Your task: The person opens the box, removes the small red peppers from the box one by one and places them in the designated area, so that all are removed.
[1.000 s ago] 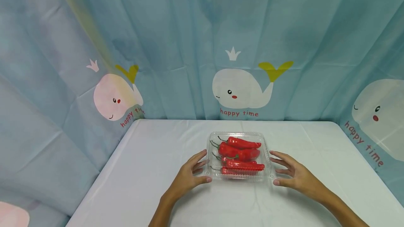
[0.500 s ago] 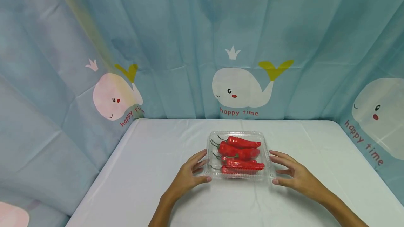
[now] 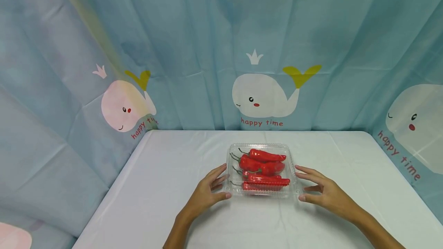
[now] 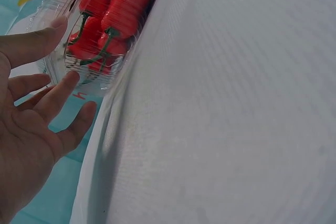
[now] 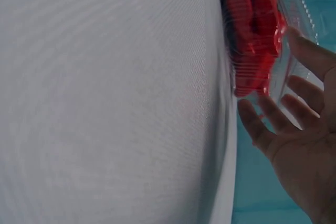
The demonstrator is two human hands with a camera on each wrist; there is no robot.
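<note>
A clear plastic clamshell box [image 3: 238, 191] rests on the white table, its lid down. Inside lie several red peppers [image 3: 262, 164] with green stems, pointing to the left. At the box's left side is my left hand [image 3: 206, 193], fingers spread and fingertips right at the wall. My right hand [image 3: 322, 189] stands at the opposite side in the same way, thumb towards the near corner. In the left wrist view the stem ends of the peppers [image 4: 107, 30] show through the ribbed wall. The right wrist view has the pepper tips [image 5: 254, 72] beside the fingers.
The white cloth-covered table [image 3: 152, 187] spreads out around the box. Behind and to both sides hangs a light blue curtain [image 3: 200, 49] printed with whales [image 3: 264, 97]. The table's far edge runs along the foot of the curtain.
Both hands and the box hold nearly the same place. The head view has shifted very slightly.
</note>
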